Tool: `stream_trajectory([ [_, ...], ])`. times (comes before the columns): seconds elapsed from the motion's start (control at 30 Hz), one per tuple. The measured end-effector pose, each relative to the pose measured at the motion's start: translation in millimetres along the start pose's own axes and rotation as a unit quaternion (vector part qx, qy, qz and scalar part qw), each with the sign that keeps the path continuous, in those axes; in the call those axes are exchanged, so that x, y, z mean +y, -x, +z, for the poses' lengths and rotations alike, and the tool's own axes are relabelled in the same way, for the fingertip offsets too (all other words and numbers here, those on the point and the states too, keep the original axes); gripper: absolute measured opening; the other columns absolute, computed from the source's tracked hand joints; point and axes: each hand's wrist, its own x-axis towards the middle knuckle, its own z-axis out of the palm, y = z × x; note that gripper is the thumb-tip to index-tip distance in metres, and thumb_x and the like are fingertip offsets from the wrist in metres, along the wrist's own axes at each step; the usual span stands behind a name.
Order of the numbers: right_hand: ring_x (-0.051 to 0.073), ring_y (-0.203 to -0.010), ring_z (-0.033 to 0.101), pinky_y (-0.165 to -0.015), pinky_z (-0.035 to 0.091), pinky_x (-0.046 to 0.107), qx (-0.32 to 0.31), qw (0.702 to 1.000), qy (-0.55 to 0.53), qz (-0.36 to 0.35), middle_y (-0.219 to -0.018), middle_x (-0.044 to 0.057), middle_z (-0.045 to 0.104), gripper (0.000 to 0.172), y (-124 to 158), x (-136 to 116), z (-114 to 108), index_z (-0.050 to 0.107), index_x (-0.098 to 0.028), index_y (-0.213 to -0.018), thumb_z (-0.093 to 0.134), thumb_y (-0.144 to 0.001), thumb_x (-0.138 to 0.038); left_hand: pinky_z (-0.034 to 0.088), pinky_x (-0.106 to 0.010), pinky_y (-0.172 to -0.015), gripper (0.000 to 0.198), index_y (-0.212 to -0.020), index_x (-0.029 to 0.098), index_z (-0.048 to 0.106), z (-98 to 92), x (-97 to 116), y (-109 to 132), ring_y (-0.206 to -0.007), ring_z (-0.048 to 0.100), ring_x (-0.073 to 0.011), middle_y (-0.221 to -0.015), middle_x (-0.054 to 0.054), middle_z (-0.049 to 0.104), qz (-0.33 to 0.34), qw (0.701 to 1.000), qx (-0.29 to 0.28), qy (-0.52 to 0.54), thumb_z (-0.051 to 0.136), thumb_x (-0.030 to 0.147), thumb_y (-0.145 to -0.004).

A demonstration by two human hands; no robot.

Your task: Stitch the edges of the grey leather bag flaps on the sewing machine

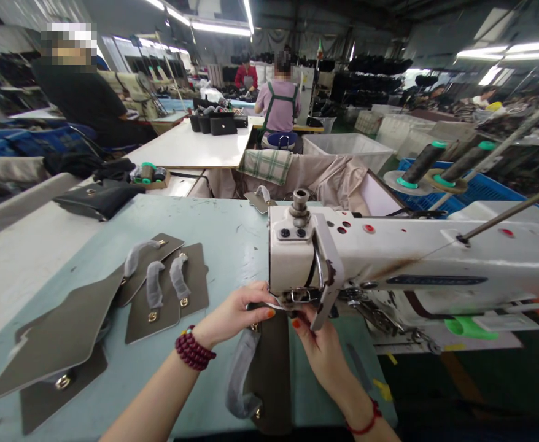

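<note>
The left hand (232,316), a dark red bead bracelet at its wrist, pinches the top edge of a taupe leather panel with a wrapped grey handle (269,368) under the needle area of a cream industrial sewing machine (389,258). The right hand (320,344) presses fingertips on the same panel's right side, fingers curled. More matching taupe panels (159,288) lie spread on the pale green tabletop (223,233) to the left.
</note>
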Motion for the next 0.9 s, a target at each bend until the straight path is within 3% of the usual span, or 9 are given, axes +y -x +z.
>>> stream_trajectory([
  [0.3, 0.021, -0.086, 0.068, -0.074, 0.05, 0.026, 0.048, 0.998, -0.036, 0.013, -0.095, 0.008, 0.071, 0.023, 1, 12, 21, 0.058, -0.019, -0.107, 0.046, -0.095, -0.034, 0.046, -0.028, -0.084, 0.026, -0.089, 0.019, 0.076, -2.3, -17, -9, -0.098, 0.057, -0.0211, -0.1, -0.006, 0.068, -0.051, 0.985, -0.037, 0.163, 0.07, 0.041, -0.078],
  [0.43, 0.02, -0.077, 0.067, -0.068, 0.05, 0.025, 0.066, 0.997, -0.05, 0.011, -0.088, 0.007, 0.071, 0.019, -1, 13, 28, 0.059, -0.019, -0.1, 0.047, -0.095, -0.033, 0.047, -0.026, -0.077, 0.03, -0.087, 0.018, 0.076, -2.0, -24, -11, -0.088, 0.059, -0.0183, -0.099, -0.006, 0.07, -0.069, 0.979, -0.036, 0.187, 0.073, 0.045, -0.073],
  [0.57, 0.02, -0.082, 0.067, -0.074, 0.051, 0.025, 0.077, 0.995, -0.059, 0.013, -0.088, 0.006, 0.07, 0.019, -1, 13, 33, 0.06, -0.02, -0.098, 0.047, -0.094, -0.032, 0.048, -0.025, -0.07, 0.031, -0.086, 0.016, 0.075, 0.1, -28, -12, -0.077, 0.06, -0.0162, -0.088, -0.005, 0.072, -0.096, 0.973, -0.029, 0.209, 0.075, 0.043, -0.071],
  [0.9, 0.02, -0.086, 0.068, -0.076, 0.053, 0.027, 0.105, 0.991, -0.076, 0.019, -0.096, 0.008, 0.071, 0.019, 1, 14, 40, 0.057, -0.019, -0.107, 0.047, -0.094, -0.029, 0.048, -0.028, -0.073, 0.032, -0.082, 0.016, 0.076, 0.7, -26, -11, -0.081, 0.059, -0.0178, -0.093, -0.007, 0.069, -0.091, 0.973, -0.001, 0.21, 0.077, 0.045, -0.068],
])
